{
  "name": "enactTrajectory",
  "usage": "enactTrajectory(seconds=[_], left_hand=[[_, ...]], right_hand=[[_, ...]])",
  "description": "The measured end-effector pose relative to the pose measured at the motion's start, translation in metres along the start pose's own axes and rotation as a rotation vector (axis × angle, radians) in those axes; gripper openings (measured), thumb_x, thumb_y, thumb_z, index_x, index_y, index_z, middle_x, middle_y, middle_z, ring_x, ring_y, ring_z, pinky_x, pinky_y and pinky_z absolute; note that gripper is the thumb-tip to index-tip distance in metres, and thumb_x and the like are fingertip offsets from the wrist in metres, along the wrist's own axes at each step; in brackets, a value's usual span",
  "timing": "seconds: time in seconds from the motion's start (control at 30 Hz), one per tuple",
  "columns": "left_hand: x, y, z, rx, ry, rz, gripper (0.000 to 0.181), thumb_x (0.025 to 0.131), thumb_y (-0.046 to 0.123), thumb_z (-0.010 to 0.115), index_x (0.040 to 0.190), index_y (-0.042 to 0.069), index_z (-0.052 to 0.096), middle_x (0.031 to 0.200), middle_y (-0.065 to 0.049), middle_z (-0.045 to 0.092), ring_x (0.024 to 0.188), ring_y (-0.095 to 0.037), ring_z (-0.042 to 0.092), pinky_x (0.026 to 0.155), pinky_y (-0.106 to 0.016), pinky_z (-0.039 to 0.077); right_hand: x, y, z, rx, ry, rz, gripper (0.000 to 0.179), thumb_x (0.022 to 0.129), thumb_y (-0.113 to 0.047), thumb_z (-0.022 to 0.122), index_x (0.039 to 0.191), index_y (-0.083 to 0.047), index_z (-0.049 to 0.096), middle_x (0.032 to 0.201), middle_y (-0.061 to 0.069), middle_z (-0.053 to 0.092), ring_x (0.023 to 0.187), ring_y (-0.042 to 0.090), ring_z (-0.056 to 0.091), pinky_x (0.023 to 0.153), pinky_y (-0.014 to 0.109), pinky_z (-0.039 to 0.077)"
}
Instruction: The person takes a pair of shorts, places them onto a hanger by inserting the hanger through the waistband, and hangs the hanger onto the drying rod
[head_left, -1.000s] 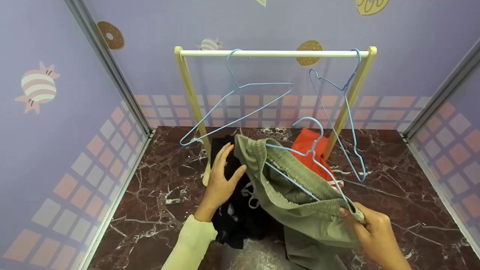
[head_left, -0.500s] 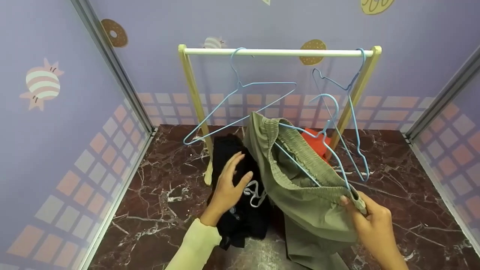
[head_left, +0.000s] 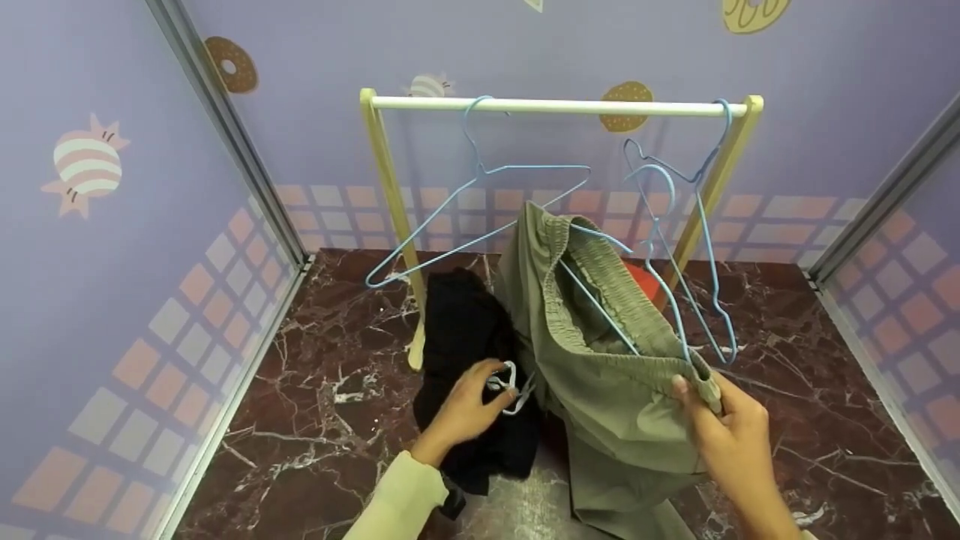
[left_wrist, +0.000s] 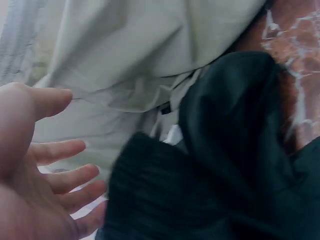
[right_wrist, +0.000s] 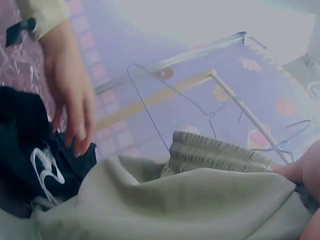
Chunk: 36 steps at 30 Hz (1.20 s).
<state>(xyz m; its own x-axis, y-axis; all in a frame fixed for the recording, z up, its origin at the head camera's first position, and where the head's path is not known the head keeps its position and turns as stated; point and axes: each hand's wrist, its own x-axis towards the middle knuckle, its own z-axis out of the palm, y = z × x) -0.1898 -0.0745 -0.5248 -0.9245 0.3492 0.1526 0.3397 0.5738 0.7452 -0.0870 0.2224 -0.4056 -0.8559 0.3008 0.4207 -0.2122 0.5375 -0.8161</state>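
Purple printed walls enclose us on 3 sides; the left wall [head_left: 150, 247] and right wall [head_left: 900, 247] meet the dark marbled surface [head_left: 322, 442] along pale edge strips. Toward the back stands a rack whose white rod [head_left: 555, 106] carries 2 blue hangers [head_left: 547, 166]. In front of it we hold the green trousers [head_left: 615, 405], a third hanger [head_left: 672, 196] inside their gaping waistband, its hook pointing up. Our right hand [head_left: 724, 427] pinches the waistband at its near corner; we cannot tell whether that grip catches the hanger as well. Our left hand [head_left: 465, 409] hangs over the black garment [head_left: 461, 322], its grip spread, near a white drawstring [head_left: 512, 375]; we cannot tell whether the fingertips touch it. Behind the trousers' far edge, red cloth [head_left: 643, 283] peeks out. Marble shows between the black garment and the left wall, and between our right hand and the right wall.
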Motion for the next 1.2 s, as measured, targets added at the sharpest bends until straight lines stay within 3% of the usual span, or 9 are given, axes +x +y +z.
enactTrajectory(seconds=[0.13, 0.3, 0.47, 0.67, 0.93, 1.2], left_hand=[[-0.005, -0.003, 0.006, 0.005, -0.038, -0.031, 0.048, 0.095, 0.035, 0.059, 0.133, 0.007, 0.053, 0.142, -0.016, 0.048, 0.133, -0.035, 0.044, 0.108, -0.052, 0.035], [-0.009, -0.005, 0.007, 0.005, -0.025, -0.047, 0.046, 0.094, 0.036, 0.06, 0.13, 0.007, 0.055, 0.143, -0.019, 0.046, 0.134, -0.038, 0.041, 0.108, -0.054, 0.034], [-0.016, -0.009, 0.008, -0.004, -0.053, -0.1, 0.048, 0.095, 0.04, 0.058, 0.131, 0.008, 0.055, 0.148, -0.021, 0.039, 0.139, -0.04, 0.035, 0.109, -0.057, 0.032], [-0.025, -0.012, 0.014, 0.015, -0.085, -0.08, 0.048, 0.094, 0.039, 0.059, 0.13, 0.008, 0.056, 0.15, -0.022, 0.037, 0.139, -0.041, 0.035, 0.108, -0.057, 0.033], [-0.032, -0.016, 0.018, 0.048, -0.259, -0.11, 0.051, 0.093, 0.044, 0.059, 0.132, 0.011, 0.056, 0.155, -0.018, 0.031, 0.144, -0.047, 0.02, 0.111, -0.066, 0.02], [-0.034, -0.02, 0.018, 0.061, -0.311, -0.122, 0.054, 0.094, 0.044, 0.058, 0.138, 0.013, 0.05, 0.159, -0.012, 0.025, 0.143, -0.052, 0.017, 0.109, -0.067, 0.024]], right_hand=[[0.002, -0.005, 0.005, 0.04, -0.016, 0.029, 0.007, 0.09, -0.004, 0.066, 0.083, -0.002, 0.066, 0.07, -0.002, 0.059, 0.061, 0.007, 0.052, 0.06, 0.016, 0.043], [0.008, -0.011, 0.013, 0.086, -0.049, 0.051, 0.009, 0.095, -0.007, 0.06, 0.093, 0.001, 0.065, 0.078, 0.0, 0.061, 0.07, 0.007, 0.057, 0.069, 0.015, 0.045], [0.015, -0.016, 0.024, 0.105, -0.068, 0.054, 0.012, 0.096, -0.008, 0.058, 0.099, 0.001, 0.064, 0.085, 0.0, 0.062, 0.077, 0.006, 0.057, 0.075, 0.013, 0.044], [0.022, -0.02, 0.031, 0.127, -0.087, 0.064, 0.016, 0.097, -0.009, 0.056, 0.106, 0.002, 0.063, 0.093, 0.005, 0.062, 0.084, 0.005, 0.056, 0.08, 0.012, 0.043], [0.032, -0.027, 0.04, 0.194, -0.093, 0.052, 0.02, 0.097, -0.008, 0.055, 0.111, 0.005, 0.062, 0.097, 0.007, 0.063, 0.087, 0.004, 0.056, 0.081, 0.012, 0.045], [0.041, -0.035, 0.044, 0.211, -0.089, 0.038, 0.021, 0.097, -0.007, 0.055, 0.114, 0.004, 0.061, 0.098, 0.007, 0.064, 0.087, 0.006, 0.058, 0.081, 0.013, 0.046]])
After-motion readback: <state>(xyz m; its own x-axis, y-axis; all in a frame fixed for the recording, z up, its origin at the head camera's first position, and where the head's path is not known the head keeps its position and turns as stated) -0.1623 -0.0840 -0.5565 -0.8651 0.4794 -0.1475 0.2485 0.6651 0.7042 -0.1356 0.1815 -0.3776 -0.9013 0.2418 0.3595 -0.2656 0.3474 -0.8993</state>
